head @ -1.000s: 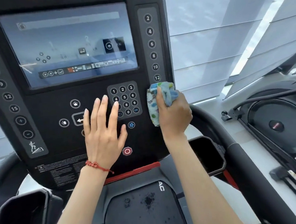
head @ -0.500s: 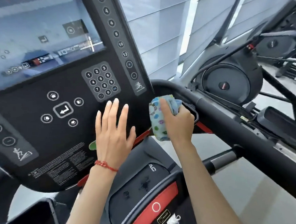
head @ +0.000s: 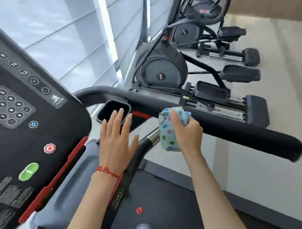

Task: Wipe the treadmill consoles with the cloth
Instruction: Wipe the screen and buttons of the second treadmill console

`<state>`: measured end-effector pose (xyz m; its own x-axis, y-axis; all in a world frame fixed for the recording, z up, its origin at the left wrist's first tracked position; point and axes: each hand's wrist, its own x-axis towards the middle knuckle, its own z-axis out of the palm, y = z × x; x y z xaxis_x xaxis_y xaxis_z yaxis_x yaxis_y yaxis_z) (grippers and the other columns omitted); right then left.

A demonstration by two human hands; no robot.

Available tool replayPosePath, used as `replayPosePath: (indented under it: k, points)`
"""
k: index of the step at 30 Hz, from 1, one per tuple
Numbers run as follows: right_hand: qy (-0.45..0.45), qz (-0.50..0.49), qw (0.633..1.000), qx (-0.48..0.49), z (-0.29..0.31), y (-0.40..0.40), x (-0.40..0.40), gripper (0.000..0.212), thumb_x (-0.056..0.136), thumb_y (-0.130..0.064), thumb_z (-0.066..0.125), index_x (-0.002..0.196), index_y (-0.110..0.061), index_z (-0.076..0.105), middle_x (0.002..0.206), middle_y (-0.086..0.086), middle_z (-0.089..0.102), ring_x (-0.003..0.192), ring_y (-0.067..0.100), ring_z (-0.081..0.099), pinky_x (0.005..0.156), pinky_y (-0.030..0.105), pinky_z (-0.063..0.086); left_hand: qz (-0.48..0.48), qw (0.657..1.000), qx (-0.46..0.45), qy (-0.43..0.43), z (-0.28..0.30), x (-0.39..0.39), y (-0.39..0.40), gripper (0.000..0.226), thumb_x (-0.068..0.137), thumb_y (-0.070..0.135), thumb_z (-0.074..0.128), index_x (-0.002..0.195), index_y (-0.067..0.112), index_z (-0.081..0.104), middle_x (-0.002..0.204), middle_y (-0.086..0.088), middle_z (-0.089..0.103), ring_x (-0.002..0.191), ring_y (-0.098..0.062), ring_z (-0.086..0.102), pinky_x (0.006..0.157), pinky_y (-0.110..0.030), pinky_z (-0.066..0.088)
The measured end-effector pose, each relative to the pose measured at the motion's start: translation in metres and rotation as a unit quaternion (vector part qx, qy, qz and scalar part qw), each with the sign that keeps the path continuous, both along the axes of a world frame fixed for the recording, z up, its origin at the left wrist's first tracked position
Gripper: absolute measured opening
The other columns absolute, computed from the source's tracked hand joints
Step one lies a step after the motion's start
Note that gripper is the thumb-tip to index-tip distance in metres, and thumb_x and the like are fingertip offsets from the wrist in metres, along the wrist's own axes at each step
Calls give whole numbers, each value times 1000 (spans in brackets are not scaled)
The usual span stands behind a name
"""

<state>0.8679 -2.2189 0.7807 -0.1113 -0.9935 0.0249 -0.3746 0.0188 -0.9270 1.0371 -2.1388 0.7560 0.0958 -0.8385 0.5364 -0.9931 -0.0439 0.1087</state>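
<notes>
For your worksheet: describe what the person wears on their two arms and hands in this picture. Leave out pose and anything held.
Both forearms are bare, with no sleeves or gloves in view. The left hand has a thin red braided string bracelet with a small knot at the wrist. The right hand shows no ring, watch or band.

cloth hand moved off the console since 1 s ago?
Yes. The right hand, gripping the bunched blue patterned cloth, has moved right, off the black treadmill console, and is now near the black padded handrail.
</notes>
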Motion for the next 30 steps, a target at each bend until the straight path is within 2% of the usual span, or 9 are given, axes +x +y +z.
replayPosePath:
  k: [3, 5, 8, 11, 17, 21, 24, 27, 30]
  points:
    - [-16, -44, 999, 24, -7, 1, -56, 37, 83, -51, 57, 73, -16, 60, 70, -5, 61, 68, 9, 60, 62, 28, 51, -48, 999, 19, -1, -5, -42, -17, 52, 86, 34, 44, 131, 7, 44, 139, -21, 44, 131, -35, 34, 108, -50, 23]
    - [-40, -75, 995, 42, -11, 5, -99, 34, 82, -51, 59, 71, -19, 59, 72, -4, 62, 69, 8, 60, 63, 29, 52, -83, 996, 29, -2, -10, -77, -28, 51, 86, 34, 43, 130, 8, 45, 137, -21, 45, 129, -35, 35, 107, -51, 26]
    - [-84, -123, 986, 74, -16, 16, -168, 32, 81, -50, 60, 74, -19, 59, 77, -2, 64, 71, 7, 61, 61, 26, 52, -137, 990, 42, 5, -16, -139, -40, 51, 87, 35, 43, 128, 5, 49, 135, -21, 47, 128, -35, 37, 104, -54, 32]
    - [-128, -171, 973, 89, -21, 28, -236, 31, 81, -47, 63, 76, -17, 59, 75, -4, 63, 70, 7, 62, 56, 23, 49, -190, 981, 49, 10, -20, -203, -49, 51, 88, 37, 42, 130, 9, 43, 136, -21, 47, 129, -34, 36, 105, -53, 30]
    - [-190, -260, 940, 110, -37, 57, -352, 25, 78, -43, 68, 73, -20, 60, 77, -4, 66, 77, 12, 65, 73, 32, 56, -281, 955, 91, 2, -28, -322, -60, 53, 89, 39, 39, 132, 9, 42, 139, -19, 45, 131, -33, 33, 107, -53, 29]
    - [-232, -328, 909, 110, -45, 83, -410, 21, 77, -41, 71, 76, -21, 63, 79, -5, 68, 77, 10, 65, 70, 30, 55, -351, 929, 118, -18, -34, -387, -64, 55, 88, 40, 39, 131, 6, 47, 139, -19, 45, 131, -32, 33, 107, -53, 29]
    - [-249, -376, 886, 104, -50, 103, -444, 20, 77, -39, 71, 77, -20, 64, 81, -4, 68, 80, 11, 66, 72, 32, 55, -408, 903, 131, -34, -38, -433, -69, 55, 88, 41, 37, 132, 10, 42, 139, -18, 45, 131, -32, 33, 108, -51, 26]
    - [-254, -431, 860, 94, -54, 123, -476, 19, 77, -36, 72, 79, -19, 65, 82, -3, 69, 81, 11, 67, 74, 33, 56, -475, 868, 141, -48, -43, -484, -75, 55, 88, 42, 37, 132, 10, 42, 138, -18, 46, 129, -34, 39, 106, -52, 28]
    - [-268, -490, 825, 87, -59, 142, -504, 17, 76, -34, 73, 79, -19, 65, 81, -3, 70, 78, 11, 67, 74, 33, 56, -545, 824, 144, -56, -51, -533, -80, 55, 88, 41, 38, 131, 8, 46, 137, -18, 47, 128, -33, 38, 103, -53, 32]
